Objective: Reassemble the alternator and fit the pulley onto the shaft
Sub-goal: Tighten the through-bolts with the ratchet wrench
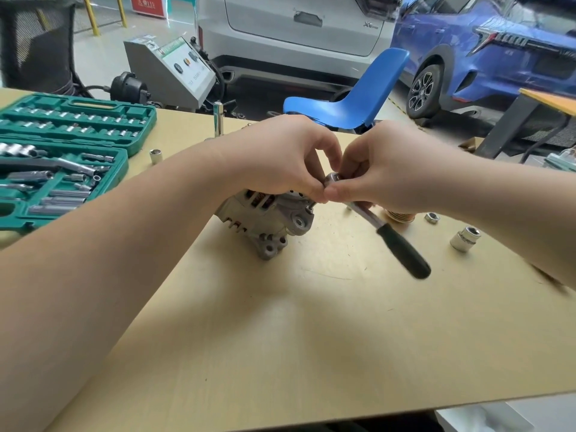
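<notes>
A grey cast alternator (268, 219) lies on the wooden table (311, 322), its copper windings showing through the vents. Above its right end, my left hand (280, 157) and my right hand (389, 169) meet, and both pinch the metal head of a ratchet wrench (332, 179). The ratchet's black handle (403, 251) slants down to the right, off the table surface. The grooved pulley (400, 216) sits on the table just under my right hand, mostly hidden. A loose nut (431, 217) lies beside it.
A green socket set case (62, 157) lies open at the left. One loose socket (465, 239) stands at the right, another (155, 156) near the case, and an extension bar (218, 118) stands upright at the far edge. A blue chair (352, 98) and cars are behind the table.
</notes>
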Demonstrator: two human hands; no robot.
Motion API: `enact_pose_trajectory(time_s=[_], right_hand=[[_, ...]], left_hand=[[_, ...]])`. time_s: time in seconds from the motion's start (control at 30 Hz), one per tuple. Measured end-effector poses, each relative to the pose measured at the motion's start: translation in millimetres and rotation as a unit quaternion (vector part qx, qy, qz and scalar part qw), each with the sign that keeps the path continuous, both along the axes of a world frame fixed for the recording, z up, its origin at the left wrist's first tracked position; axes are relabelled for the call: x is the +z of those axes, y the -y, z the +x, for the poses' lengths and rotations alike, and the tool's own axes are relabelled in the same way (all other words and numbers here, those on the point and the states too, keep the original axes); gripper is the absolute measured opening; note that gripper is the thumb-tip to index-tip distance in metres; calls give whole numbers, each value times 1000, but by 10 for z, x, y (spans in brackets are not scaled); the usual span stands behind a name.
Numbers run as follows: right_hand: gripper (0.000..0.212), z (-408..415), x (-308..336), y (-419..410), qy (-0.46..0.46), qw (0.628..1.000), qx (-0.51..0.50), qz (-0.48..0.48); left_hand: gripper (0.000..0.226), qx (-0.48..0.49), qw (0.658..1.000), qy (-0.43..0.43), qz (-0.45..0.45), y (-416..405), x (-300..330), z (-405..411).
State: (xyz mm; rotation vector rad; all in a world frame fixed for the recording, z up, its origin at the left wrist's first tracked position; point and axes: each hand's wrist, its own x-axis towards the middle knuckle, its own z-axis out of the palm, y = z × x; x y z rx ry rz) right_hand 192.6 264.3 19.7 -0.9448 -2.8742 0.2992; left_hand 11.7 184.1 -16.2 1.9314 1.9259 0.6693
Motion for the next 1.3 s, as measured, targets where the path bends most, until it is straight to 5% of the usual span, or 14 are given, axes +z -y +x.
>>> enact_pose_trajectory(time_s=[0.1, 0.2, 0.33, 0.6, 0.87, 1.17, 1.3], right_hand=[[16, 75, 8, -23, 5, 992, 99, 73], [19, 94, -19, -60, 44, 968, 170, 177], [12, 83, -12, -43, 0, 992, 102, 81], [30, 73, -49, -30, -25, 999, 29, 14], [48, 88, -100, -2, -60, 995, -53, -64], [18, 69, 46, -91, 32, 977, 171, 120], [35, -13, 57, -29, 33, 992, 90, 85]], left_hand=[[33, -8, 1000, -16, -10, -31, 9, -18], [32, -16, 999, -27, -19, -67, 28, -52], [33, -50, 998, -31, -25, -60, 119, -137], [8, -66, 993, -82, -47, -206, 141, -182], [11, -59, 996, -54, -39, -225, 63, -175], [7, -50, 996, -62, -43, -179, 88, -142], [9, -44, 997, -50, -31, -168, 66, -160]])
